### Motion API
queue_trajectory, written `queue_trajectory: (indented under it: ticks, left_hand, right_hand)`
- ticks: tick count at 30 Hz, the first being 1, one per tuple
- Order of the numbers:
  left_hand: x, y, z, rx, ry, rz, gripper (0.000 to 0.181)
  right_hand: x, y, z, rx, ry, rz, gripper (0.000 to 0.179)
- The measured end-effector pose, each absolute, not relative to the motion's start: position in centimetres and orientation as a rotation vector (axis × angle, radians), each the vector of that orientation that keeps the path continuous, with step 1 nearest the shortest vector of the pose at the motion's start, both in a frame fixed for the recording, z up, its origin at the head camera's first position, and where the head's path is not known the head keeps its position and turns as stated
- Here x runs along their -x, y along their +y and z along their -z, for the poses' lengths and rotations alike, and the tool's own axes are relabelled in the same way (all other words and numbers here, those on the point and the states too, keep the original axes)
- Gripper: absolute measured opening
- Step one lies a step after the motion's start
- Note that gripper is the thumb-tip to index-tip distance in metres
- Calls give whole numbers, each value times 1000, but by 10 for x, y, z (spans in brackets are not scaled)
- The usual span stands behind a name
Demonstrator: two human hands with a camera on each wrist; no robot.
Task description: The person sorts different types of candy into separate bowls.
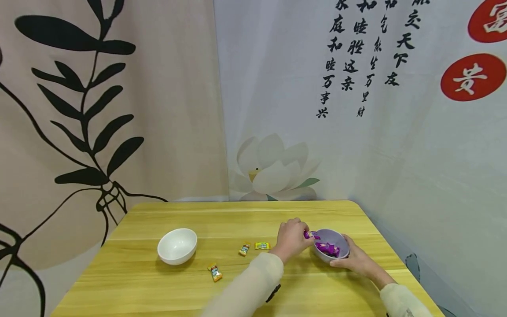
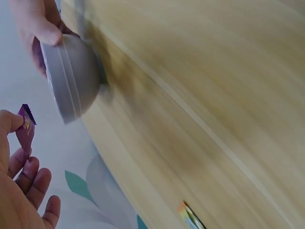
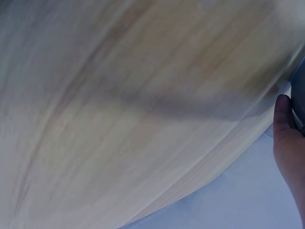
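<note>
My left hand (image 1: 292,237) pinches a purple-wrapped candy (image 1: 311,234) at the left rim of a grey-lavender bowl (image 1: 335,240). In the left wrist view the candy (image 2: 26,129) sits between thumb and forefinger, the other fingers loosely bent. Several more purple candies (image 1: 328,249) lie inside the bowl. My right hand (image 1: 356,257) grips that bowl from its right side, thumb near the front and fingers behind the rim. The bowl (image 2: 76,78) is tipped toward the left hand. In the right wrist view the right hand (image 3: 288,143) shows at the edge, against the bowl's dark side.
A white bowl (image 1: 177,246) stands on the left of the wooden table (image 1: 158,290). Between the bowls lie a yellow candy (image 1: 262,245) and two orange-brown wrapped candies, one nearer the back (image 1: 244,249) and one nearer the front (image 1: 215,273). A printed curtain hangs behind.
</note>
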State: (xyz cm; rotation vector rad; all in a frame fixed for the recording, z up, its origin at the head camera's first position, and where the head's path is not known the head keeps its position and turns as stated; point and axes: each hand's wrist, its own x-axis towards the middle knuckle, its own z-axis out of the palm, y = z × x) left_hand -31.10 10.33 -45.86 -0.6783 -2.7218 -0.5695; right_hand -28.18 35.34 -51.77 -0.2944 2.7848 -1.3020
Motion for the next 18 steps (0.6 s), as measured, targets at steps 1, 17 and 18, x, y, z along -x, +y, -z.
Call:
queue_trajectory:
  ticks: [1,17,18]
  left_hand:
    - [311,108,458,677,-2730,560,22]
    - [300,151,454,674,-2897,386,64]
    - [301,148,454,672,-2898,395,64]
  right_hand:
    - [282,354,518,296,2785,1302,111]
    - [283,354,517,290,2726,1337,111]
    - [283,355,517,287,2734,1323,111]
